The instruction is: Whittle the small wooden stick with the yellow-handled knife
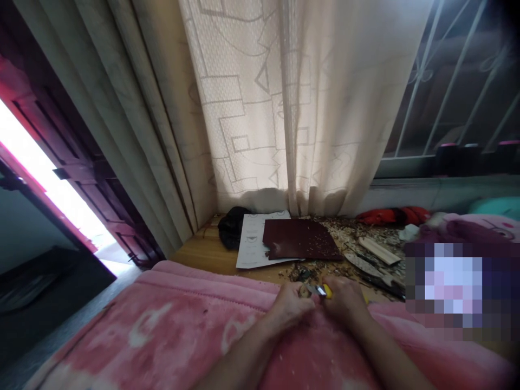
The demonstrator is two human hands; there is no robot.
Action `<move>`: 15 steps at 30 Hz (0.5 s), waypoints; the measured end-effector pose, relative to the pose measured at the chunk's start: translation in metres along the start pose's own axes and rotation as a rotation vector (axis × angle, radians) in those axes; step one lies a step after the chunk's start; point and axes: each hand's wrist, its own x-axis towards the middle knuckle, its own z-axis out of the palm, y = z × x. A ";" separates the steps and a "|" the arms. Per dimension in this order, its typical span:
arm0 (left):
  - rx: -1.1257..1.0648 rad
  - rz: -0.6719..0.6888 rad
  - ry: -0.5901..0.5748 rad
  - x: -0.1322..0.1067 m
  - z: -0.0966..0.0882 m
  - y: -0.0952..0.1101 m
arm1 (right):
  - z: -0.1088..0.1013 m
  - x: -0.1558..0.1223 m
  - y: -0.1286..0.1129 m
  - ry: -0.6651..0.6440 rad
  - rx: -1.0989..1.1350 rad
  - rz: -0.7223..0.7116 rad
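My left hand point(289, 304) is closed around a small, round-ended piece of wood point(303, 291), with most of it hidden by the fingers. In my right hand point(348, 301) is a yellow utility knife point(327, 291), its blade pointing left at the wood. The blade tip is close to the wood, though I cannot tell whether it touches. Both hands are above the pink blanket point(195, 319), near the table edge.
Wood shavings litter the wooden table point(199, 252). On it lie white paper point(248, 246), a dark red board point(300, 238), a black bag point(233, 227), a pale wood strip point(379, 251) and a red bundle point(394, 215). Curtains point(252, 108) hang behind.
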 end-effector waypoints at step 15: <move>-0.068 0.109 -0.098 -0.010 0.005 0.005 | -0.007 0.010 0.010 0.020 -0.027 0.104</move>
